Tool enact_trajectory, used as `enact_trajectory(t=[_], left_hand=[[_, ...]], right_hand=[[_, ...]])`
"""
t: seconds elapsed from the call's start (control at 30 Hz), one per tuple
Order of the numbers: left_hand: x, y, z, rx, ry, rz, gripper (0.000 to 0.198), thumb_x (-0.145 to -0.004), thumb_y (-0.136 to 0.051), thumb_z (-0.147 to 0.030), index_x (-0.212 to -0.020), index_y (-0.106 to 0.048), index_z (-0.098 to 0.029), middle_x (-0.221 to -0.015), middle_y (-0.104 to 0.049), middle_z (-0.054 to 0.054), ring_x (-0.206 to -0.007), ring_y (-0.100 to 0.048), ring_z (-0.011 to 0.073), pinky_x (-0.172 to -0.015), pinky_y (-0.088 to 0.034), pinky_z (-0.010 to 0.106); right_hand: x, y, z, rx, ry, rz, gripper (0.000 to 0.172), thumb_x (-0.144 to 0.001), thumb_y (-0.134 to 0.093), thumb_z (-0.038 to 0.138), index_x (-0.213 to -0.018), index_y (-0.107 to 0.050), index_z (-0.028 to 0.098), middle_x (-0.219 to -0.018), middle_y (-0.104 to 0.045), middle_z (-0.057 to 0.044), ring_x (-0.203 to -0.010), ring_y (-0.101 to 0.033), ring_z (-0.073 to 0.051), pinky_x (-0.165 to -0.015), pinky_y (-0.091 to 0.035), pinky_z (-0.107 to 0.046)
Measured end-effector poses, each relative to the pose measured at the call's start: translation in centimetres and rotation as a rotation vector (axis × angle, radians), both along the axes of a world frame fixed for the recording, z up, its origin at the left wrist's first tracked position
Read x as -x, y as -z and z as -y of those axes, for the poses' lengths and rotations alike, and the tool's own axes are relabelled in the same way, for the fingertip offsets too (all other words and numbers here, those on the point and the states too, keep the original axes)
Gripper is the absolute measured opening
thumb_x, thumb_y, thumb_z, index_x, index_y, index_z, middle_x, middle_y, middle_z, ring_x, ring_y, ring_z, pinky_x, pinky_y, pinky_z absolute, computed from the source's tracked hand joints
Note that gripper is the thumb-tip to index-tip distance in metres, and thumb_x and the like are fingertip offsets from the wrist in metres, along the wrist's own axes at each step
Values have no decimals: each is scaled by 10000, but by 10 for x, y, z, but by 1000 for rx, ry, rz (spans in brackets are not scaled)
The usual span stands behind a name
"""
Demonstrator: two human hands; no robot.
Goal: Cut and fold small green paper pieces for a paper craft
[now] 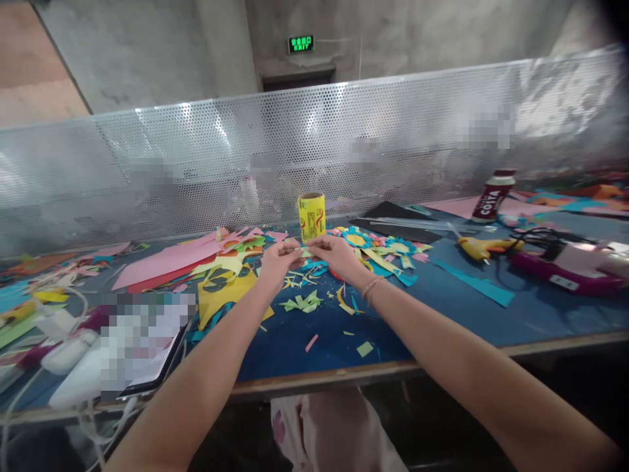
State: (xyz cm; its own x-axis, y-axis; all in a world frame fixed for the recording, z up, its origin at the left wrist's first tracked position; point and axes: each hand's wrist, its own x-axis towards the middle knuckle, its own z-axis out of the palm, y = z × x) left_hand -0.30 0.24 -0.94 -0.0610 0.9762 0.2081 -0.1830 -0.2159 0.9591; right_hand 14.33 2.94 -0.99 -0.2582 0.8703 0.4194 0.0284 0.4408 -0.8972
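Observation:
My left hand [281, 259] and my right hand [338, 257] meet above the middle of the blue table. Their fingertips pinch a small pale green paper piece [305, 252] between them, mostly hidden by the fingers. Just behind stands a yellow printed cylinder [312, 217] with a hollow brown top. Below the hands lie cut green paper scraps [305, 302] and a curved yellow strip [345, 300]. Blue-and-yellow paper flowers [357, 240] rest to the right of my right hand. Yellow paper with holes cut in it [221, 298] lies beside my left forearm.
A yellow glue gun [484, 248] and a purple power strip [565, 274] with cables sit at right, near a dark red bottle [494, 196]. A tablet [170, 357] lies at front left. Pink sheets [170, 262] are piled behind it. A perforated metal screen [206, 157] borders the back.

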Motion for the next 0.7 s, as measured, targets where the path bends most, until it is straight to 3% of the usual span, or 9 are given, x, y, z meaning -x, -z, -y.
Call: enact_trajectory(t=[0.57,0.7], left_hand=[[0,-1,2,-24,-10,-72,279,-558,-750,-261,-760,-611,-126,-634,-638,25,-537,-605,119,-642,-526,315],[0,0,1,-52,-9,-117,251,-577,-734,-258,-758,-619,-129,-636,-645,32,-546,-615,126,-630,-528,304]], right_hand=[[-3,3,-2,-158,-2,108,202,-700,-609,319,-816,-647,159,-690,-652,-32,-623,-596,-131,-625,-508,-289],[-2,2,-1,-161,21,156,199,-701,-600,347,-740,-643,156,-637,-626,-24,-590,-581,-130,-600,-497,-284]])
